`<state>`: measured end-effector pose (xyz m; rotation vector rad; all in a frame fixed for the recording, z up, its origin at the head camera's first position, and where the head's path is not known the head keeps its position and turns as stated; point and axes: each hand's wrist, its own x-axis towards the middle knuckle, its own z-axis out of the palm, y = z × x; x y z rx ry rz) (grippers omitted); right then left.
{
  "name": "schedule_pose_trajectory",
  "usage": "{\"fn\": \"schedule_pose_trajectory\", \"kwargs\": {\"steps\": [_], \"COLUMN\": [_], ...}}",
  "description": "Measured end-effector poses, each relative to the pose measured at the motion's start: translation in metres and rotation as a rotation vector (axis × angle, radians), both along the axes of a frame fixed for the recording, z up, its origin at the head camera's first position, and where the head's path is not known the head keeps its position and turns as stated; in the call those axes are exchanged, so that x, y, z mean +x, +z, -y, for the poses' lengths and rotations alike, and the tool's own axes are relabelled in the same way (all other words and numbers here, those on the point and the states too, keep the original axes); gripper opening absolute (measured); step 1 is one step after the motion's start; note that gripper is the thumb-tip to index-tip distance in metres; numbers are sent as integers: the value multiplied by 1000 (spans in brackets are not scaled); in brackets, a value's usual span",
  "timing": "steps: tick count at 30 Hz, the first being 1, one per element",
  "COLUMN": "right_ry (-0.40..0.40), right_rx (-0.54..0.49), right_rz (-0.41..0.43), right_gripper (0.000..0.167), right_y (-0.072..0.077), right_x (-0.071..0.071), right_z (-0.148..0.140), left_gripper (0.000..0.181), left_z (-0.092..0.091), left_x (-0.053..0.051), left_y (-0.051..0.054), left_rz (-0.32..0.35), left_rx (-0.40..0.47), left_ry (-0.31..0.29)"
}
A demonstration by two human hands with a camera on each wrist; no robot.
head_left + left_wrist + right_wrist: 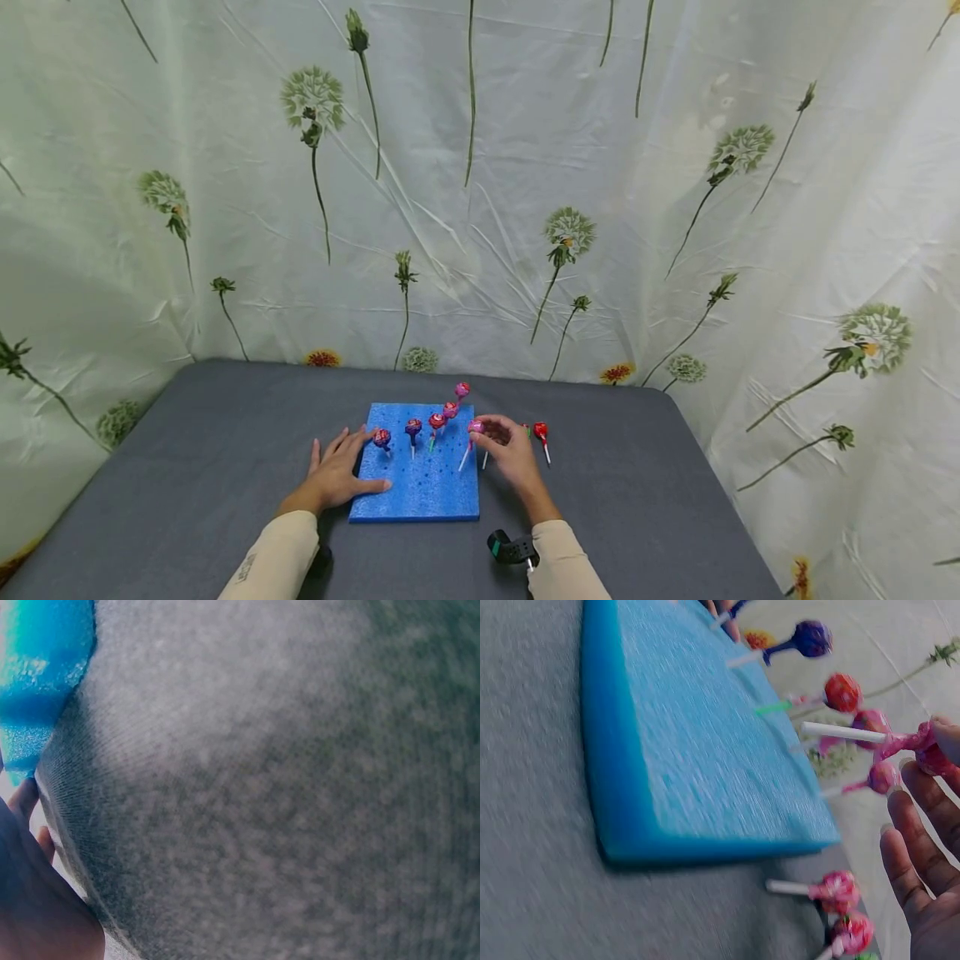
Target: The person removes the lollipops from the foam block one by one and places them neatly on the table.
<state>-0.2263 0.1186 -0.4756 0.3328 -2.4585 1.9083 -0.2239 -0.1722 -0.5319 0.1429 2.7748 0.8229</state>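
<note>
The right hand (506, 450) pinches a pink lollipop (900, 742) by its wrapped head, its white stick slanting toward the blue foam board (420, 502); the tip seems to hang just above the right part of the board, though depth is hard to judge. The left hand (333, 479) spreads wide, holding nothing, its thumb resting on the board near the left edge. Five lollipops (413, 427) stand in a row across the board. More lollipops (836, 891) lie on the grey table (607, 500) to its right.
</note>
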Motion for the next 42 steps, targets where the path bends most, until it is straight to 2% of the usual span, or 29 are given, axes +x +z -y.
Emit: {"fn": "schedule_pose_trajectory", "kwargs": {"steps": [4, 11, 13, 22, 27, 34, 39, 42], "right_ry": [-5, -48, -63, -42, -51, -48, -46, -43], "right_rx": [12, 10, 32, 38, 63, 25, -4, 11], "right_rz": [-20, -47, -66, -108, -103, -95, -121, -155], "right_gripper": [27, 27, 27, 26, 23, 24, 23, 22], "right_y": [-2, -31, -33, -33, -33, -32, -33, -24], "right_x": [-5, -27, -30, -35, -36, -41, -42, -37], "right_z": [-9, -25, -27, -40, -47, -53, -61, -63], "left_gripper": [107, 107, 107, 106, 106, 108, 106, 107], "left_z": [0, 0, 0, -1, -1, 3, 2, 1], "left_x": [0, 0, 0, 0, 1, -2, -2, -1], "left_y": [1, 2, 2, 2, 1, -2, -3, -3], "left_rz": [-3, 2, 1, -2, -1, -4, -10, -3], "left_rx": [-1, -3, -2, 0, 8, 18, 22, 13], "left_ry": [1, 4, 6, 3, 2, 6, 2, 1]}}
